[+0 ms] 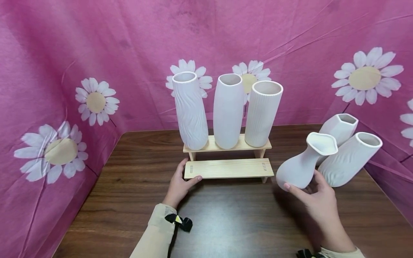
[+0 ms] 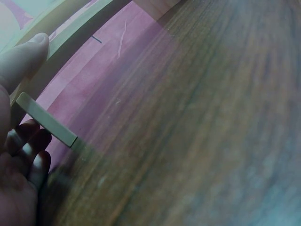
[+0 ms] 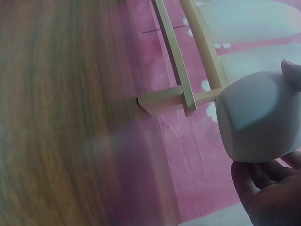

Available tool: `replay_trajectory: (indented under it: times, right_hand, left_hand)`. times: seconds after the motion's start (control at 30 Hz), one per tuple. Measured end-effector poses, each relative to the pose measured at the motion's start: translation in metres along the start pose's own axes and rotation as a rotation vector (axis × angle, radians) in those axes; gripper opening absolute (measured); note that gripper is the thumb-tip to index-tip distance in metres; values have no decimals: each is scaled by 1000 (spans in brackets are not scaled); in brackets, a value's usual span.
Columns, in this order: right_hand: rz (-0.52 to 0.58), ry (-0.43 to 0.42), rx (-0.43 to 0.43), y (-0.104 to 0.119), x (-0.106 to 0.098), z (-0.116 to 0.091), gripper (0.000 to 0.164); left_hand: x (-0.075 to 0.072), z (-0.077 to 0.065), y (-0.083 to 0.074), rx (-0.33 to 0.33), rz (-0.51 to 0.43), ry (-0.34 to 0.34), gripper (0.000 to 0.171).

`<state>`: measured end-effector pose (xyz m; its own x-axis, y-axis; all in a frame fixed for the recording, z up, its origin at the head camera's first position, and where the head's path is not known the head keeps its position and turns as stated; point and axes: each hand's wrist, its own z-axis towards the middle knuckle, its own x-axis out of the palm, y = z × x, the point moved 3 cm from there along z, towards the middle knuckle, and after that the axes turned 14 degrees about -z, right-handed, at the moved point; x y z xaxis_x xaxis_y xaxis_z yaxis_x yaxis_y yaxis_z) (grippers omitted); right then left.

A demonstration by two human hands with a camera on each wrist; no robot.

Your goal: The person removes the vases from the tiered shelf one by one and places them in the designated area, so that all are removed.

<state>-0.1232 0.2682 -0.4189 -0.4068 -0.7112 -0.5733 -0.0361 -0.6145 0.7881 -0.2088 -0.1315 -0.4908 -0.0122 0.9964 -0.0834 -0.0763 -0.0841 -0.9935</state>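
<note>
A two-step wooden stand (image 1: 229,169) carries three white vases on its upper step: one with wavy relief (image 1: 191,111), a smooth one (image 1: 228,111) and a ribbed one (image 1: 262,114). My left hand (image 1: 180,182) holds the left end of the lower step, thumb on the board and the other fingers by its leg (image 2: 49,120). Right of the stand, my right hand (image 1: 317,197) grips a white flared-neck vase (image 1: 298,168) by its rounded lower body. That vase tilts to the right above the table; its base shows in the right wrist view, off the wood.
Two more white vases, a faceted one (image 1: 337,125) and one with relief (image 1: 350,159), stand at the table's right, partly behind the held vase. The brown wooden table (image 1: 232,222) meets a pink cloth (image 1: 142,53) with printed daisies at its back and sides.
</note>
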Motion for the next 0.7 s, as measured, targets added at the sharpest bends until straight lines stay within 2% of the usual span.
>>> replay_trajectory:
  times: [0.23,0.5,0.7]
  right_hand:
    - [6,-6,18,-8,-6,0,72]
    - [-53,12,129,-22,-13,0,78]
    - [-47,0,145,-27,-16,-2,76]
  left_hand:
    - [0,-1,0,-16,-2,-2,91]
    - [1,0,0,-14,4,-4,92]
    - [1,0,-1,-11,4,-4,91]
